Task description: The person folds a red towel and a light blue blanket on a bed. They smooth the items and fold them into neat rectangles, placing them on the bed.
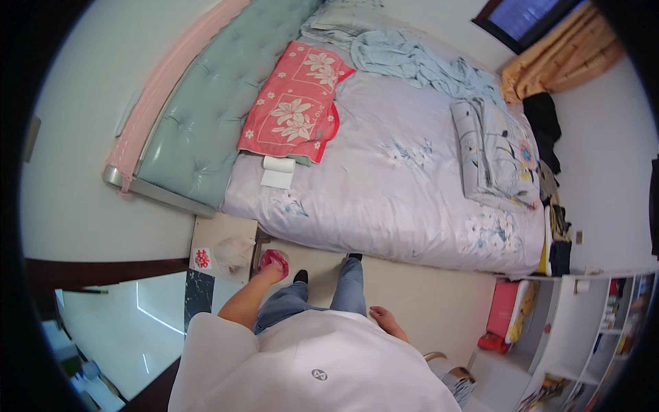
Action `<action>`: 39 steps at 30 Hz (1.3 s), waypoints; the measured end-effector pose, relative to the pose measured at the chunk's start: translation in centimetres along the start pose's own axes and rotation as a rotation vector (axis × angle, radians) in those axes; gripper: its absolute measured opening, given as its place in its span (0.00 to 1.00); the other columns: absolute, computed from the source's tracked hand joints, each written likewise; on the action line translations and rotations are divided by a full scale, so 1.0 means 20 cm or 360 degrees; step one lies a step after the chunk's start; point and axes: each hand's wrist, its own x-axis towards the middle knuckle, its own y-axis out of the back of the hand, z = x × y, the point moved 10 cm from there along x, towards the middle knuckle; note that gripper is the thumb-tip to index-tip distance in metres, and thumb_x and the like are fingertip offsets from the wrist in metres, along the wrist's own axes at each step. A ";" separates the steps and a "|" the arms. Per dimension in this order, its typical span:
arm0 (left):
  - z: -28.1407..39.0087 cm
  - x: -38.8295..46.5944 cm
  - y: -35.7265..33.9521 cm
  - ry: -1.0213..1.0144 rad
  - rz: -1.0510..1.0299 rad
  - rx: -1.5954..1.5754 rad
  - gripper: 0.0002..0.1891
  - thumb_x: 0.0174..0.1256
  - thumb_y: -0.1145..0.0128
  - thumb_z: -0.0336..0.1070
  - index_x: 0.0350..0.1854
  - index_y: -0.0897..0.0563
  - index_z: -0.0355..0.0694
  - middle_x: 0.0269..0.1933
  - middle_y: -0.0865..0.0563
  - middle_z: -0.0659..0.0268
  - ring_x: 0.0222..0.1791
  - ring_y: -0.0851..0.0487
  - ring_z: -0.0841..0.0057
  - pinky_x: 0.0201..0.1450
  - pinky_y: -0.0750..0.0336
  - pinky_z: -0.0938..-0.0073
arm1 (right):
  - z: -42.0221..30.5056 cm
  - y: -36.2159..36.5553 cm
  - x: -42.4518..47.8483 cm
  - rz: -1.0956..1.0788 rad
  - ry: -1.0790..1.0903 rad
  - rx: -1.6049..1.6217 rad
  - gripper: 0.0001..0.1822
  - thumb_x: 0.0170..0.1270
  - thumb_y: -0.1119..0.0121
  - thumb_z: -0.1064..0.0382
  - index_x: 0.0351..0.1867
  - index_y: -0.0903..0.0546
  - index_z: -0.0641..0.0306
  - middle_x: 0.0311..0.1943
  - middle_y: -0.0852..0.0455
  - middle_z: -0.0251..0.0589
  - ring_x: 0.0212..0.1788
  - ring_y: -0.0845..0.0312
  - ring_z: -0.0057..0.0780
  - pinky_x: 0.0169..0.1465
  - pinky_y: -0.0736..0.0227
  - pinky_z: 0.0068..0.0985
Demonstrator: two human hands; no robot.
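My left hand [276,267] reaches down at a pink plastic bag [273,260] beside the small bedside table [211,232]; its fingers are largely hidden by the bag, so the grip cannot be made out. A translucent plastic bag [234,253] lies on the table. My right hand [382,315] hangs at my right side with its fingers curled, and nothing shows in it. Before me is a bed with a pale floral sheet [370,180]. On it lie a red floral towel [293,103] and a white paper roll [278,166], partly unrolled.
A folded floral quilt [494,154] and a light blue blanket [412,62] rest on the bed. The green tufted headboard [201,113] stands at the left. Shelves [576,329] and a chair-like object holding clothes [458,381] are at the lower right. A doorway opens at the lower left.
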 end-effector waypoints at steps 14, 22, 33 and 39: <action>0.43 0.23 0.53 0.0506 0.0785 -0.0817 0.16 0.55 0.49 0.37 0.45 0.22 0.39 0.43 0.19 0.50 0.45 0.21 0.55 0.49 0.28 0.63 | 0.10 1.57 0.91 0.0100 -0.0624 -0.0283 0.12 0.59 0.47 0.55 0.37 0.21 0.60 0.25 0.20 0.35 0.24 0.25 0.24 0.25 0.32 0.23; 0.67 0.64 1.10 0.0524 0.0852 -0.0563 0.17 0.56 0.50 0.34 0.50 0.24 0.40 0.49 0.22 0.54 0.52 0.25 0.59 0.53 0.29 0.63 | -0.55 1.44 1.61 -0.0014 -0.0224 -0.0435 0.12 0.59 0.48 0.57 0.38 0.21 0.61 0.27 0.18 0.37 0.25 0.23 0.23 0.25 0.31 0.21; 0.12 1.13 1.35 0.0531 0.0842 0.0071 0.18 0.53 0.54 0.30 0.48 0.24 0.40 0.54 0.24 0.60 0.58 0.31 0.61 0.55 0.30 0.63 | -1.23 0.01 1.63 -0.0872 -0.0308 -0.0203 0.17 0.64 0.49 0.52 0.46 0.22 0.60 0.38 0.18 0.36 0.39 0.23 0.23 0.41 0.29 0.21; 0.18 1.30 1.58 0.0299 0.0866 0.0055 0.19 0.52 0.48 0.30 0.50 0.24 0.40 0.53 0.24 0.61 0.62 0.36 0.61 0.63 0.41 0.63 | -1.26 -0.20 2.08 -0.0792 -0.0290 -0.0319 0.18 0.64 0.51 0.49 0.45 0.22 0.60 0.37 0.18 0.36 0.37 0.24 0.23 0.40 0.29 0.22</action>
